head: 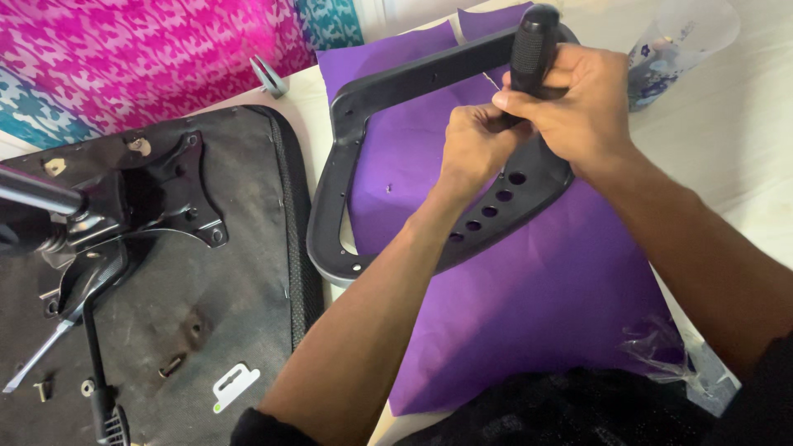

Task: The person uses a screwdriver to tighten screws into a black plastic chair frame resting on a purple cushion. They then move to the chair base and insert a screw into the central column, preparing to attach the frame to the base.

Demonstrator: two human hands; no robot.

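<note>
The right hand [582, 99] is wrapped tight around a black ribbed handle [533, 41], apparently a screwdriver's, held upright over the armrest [363, 107]. The left hand [475, 144] is closed just below it, fingers pinched about the tool's lower part, which is hidden, and touching the right hand. Both hands sit over the armrest's curved right side.

The armrest is a black plastic loop lying flat on a purple cloth [529, 297]. Five round holes show in a row along its lower right bar, running down from the hands; the left forearm crosses that bar.

To the left lies an upturned chair seat [206, 330], dark and dusty, with a black metal plate [169, 190] bolted on and a lever [91, 330] running down from it. A chrome post [33, 192] juts in from the left edge. On the seat rest a small white tag [234, 386] with a green end and a few loose screws near the lower left.

Crumpled clear plastic wrap [661, 351] lies at the cloth's lower right corner. A clear cup [677, 49] with blue markings stands at the top right. A pink and teal patterned cloth [149, 58] fills the top left.
</note>
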